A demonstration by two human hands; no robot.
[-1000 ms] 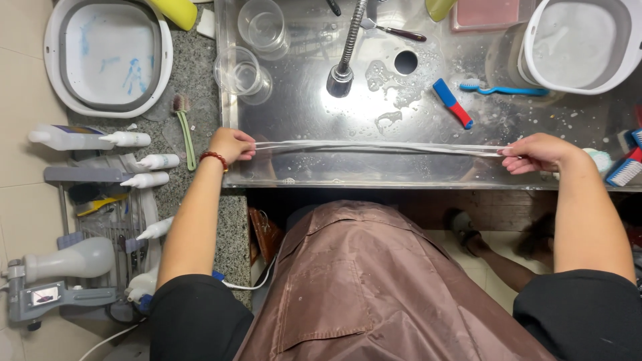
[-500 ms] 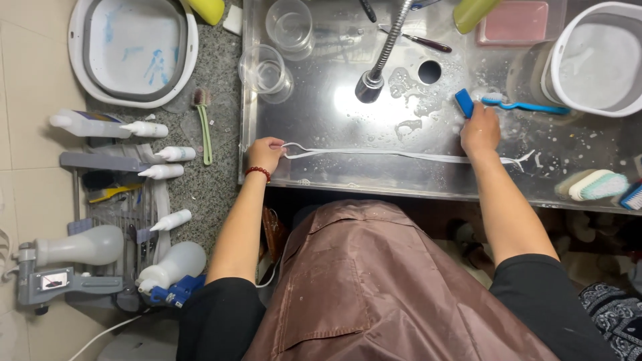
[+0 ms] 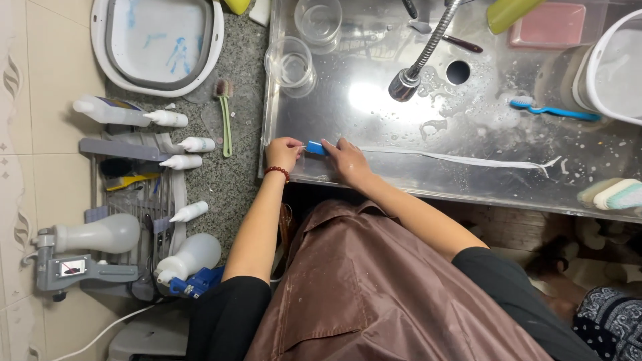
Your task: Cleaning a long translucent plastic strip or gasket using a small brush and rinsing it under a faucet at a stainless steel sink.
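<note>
A long white lace (image 3: 468, 160) lies stretched across the wet steel sink (image 3: 374, 127). My left hand (image 3: 283, 152) pinches its left end at the sink's near left corner. My right hand (image 3: 344, 159) sits right beside it, gripping a small blue brush (image 3: 315, 148) pressed on the lace between the two hands. The lace's free end trails off to the right, frayed near a foam patch. A brown apron covers my front below.
A tap (image 3: 418, 57) hangs over the drain hole (image 3: 458, 71). A blue toothbrush (image 3: 552, 109), a white tub (image 3: 612, 67), a pink box (image 3: 552, 25) and two clear cups (image 3: 293, 63) stand around the sink. White squeeze bottles (image 3: 170, 119) and a basin (image 3: 160, 40) sit on the granite left.
My right hand let go of the lace's right end, picked up the blue brush at the sink's right and brought it to my left hand. The lace now lies slack.
</note>
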